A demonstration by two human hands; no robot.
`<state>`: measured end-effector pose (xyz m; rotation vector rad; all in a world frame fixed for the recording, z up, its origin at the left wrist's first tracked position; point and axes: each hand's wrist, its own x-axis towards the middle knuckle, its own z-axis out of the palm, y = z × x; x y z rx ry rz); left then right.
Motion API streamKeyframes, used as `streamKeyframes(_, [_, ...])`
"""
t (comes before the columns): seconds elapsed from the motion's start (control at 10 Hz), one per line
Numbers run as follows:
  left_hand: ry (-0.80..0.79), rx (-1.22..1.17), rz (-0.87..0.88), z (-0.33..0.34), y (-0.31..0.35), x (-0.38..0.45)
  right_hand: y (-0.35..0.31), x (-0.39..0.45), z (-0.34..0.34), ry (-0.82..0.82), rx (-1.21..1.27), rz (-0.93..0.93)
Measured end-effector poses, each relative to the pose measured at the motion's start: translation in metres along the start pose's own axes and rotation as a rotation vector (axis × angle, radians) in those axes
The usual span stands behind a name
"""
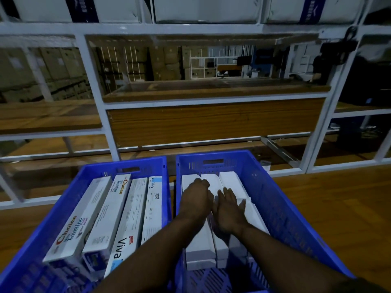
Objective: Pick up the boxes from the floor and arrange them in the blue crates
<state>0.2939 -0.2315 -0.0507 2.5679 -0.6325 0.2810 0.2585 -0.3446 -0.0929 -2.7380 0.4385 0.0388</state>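
Two blue crates stand side by side on the wooden floor. The left crate (63, 199) holds several long printed boxes (105, 218) lying lengthwise. The right crate (281, 204) holds three plain white boxes (232, 182) in a row. Both my hands are inside the right crate, resting on top of the white boxes. My left hand (196, 199) lies curled, knuckles up, on the left and middle boxes. My right hand (229, 210) lies flat with fingers spread on the middle and right boxes. Neither hand visibly grips a box.
A white metal shelving frame (110, 132) with wooden boards stands right behind the crates. White cartons (203, 9) sit on its top shelf. Brown cardboard boxes (53, 70) are stacked in the background. Wooden floor (338, 208) extends to the right.
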Motion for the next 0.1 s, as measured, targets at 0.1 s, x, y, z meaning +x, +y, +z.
streamKeyframes(0.1, [0.168, -0.097, -0.053, -0.0211, -0.0084, -0.0069, -0.0123, -0.0046, -0.0057, 0.109, -0.001, -0.061])
